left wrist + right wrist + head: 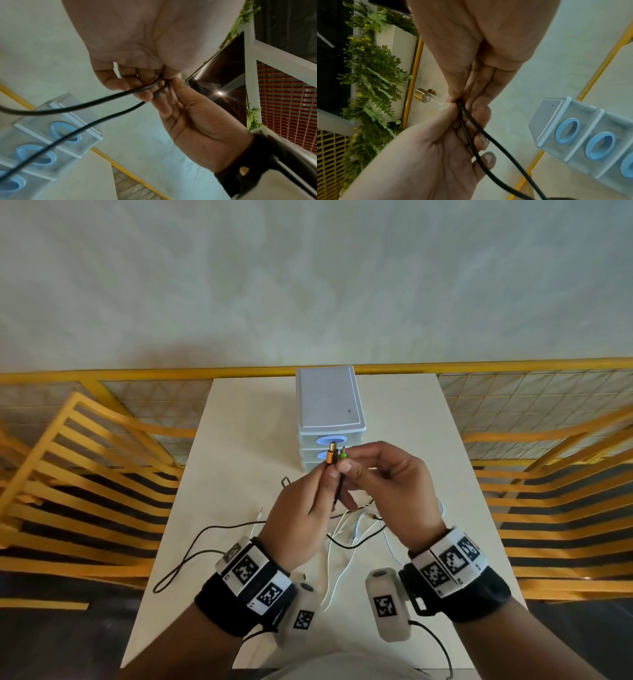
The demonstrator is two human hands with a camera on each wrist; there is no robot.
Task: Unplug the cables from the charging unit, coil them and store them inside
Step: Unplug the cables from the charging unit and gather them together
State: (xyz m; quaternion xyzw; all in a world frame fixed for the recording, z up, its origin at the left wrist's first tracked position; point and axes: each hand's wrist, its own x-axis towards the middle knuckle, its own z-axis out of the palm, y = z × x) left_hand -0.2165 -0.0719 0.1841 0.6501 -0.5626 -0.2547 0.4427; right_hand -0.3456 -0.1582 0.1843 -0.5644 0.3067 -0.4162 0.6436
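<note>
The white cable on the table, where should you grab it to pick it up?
Probably at a bare loop of the white cable near the table's front edge, coming straight down from above. It lies flat and thin there, apart from the black cable, so a fingertip pinch grip can lift it. Farther back it crosses other wires in a tangle. Both hands are busy now.

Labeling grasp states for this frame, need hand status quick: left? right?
Left hand: holding the thin black cable just below its orange metal plug.
Right hand: pinching the same cable's other end, by its small green-tipped plug.
</note>
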